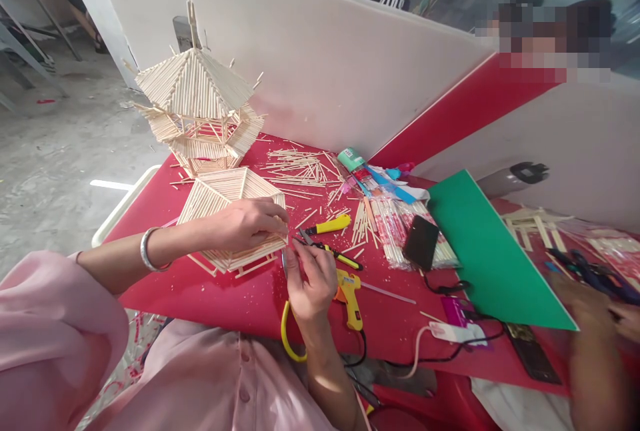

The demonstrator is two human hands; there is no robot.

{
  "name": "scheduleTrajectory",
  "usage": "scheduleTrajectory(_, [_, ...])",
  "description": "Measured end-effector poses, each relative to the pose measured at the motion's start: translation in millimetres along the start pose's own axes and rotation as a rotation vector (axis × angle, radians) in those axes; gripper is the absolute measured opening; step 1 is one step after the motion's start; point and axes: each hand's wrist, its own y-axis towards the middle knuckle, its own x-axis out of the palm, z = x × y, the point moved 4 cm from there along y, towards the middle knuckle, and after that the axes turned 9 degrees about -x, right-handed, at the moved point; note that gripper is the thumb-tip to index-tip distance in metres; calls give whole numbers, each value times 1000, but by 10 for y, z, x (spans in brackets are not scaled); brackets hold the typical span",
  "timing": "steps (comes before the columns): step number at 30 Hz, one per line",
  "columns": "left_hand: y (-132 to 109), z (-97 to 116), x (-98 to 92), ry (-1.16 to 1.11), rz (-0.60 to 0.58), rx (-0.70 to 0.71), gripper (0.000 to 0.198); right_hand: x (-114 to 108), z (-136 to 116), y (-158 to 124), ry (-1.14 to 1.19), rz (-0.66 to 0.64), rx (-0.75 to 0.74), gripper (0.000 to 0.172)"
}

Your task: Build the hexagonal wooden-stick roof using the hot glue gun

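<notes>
A six-sided model roof built of thin wooden sticks (215, 194) rests on the red table directly in front of me. My left hand (253, 223), with a silver bangle on its wrist, is closed over the roof's right edge. Just right of that corner is my right hand (313, 277), thumb and fingers pinched together; what they hold is hidden. A grey metal edge and a yellow curved handle (287, 331) show beside this hand. Behind the roof stands a taller stick pavilion (200, 97) with a pointed top.
Right of my hands lie a yellow-handled cutter (330, 224), pliers (345, 258) and a yellow glue gun (350, 297). Loose sticks (300, 167), stick packets (393, 231), a phone (421, 242) and cables lie beyond. A green board (495, 251) stands before another person's blurred arm (597, 351).
</notes>
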Motion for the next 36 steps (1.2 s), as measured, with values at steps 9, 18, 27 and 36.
scheduleTrajectory(9, [-152, 88, -530, -27, 355, -209, 18, -375, 173, -5, 71, 55, 221, 33])
scheduleTrajectory(18, [-829, 240, -702, -72, 802, -343, 20, -379, 97, 37, 85, -54, 201, 14])
scheduleTrajectory(27, [-1386, 19, -478, 89, 1051, -493, 7, -211, -109, 138, -103, -64, -60, 21])
scheduleTrajectory(36, [-1699, -258, -113, 75, 1141, -741, 11, -271, 145, -18, -131, -243, -27, 17])
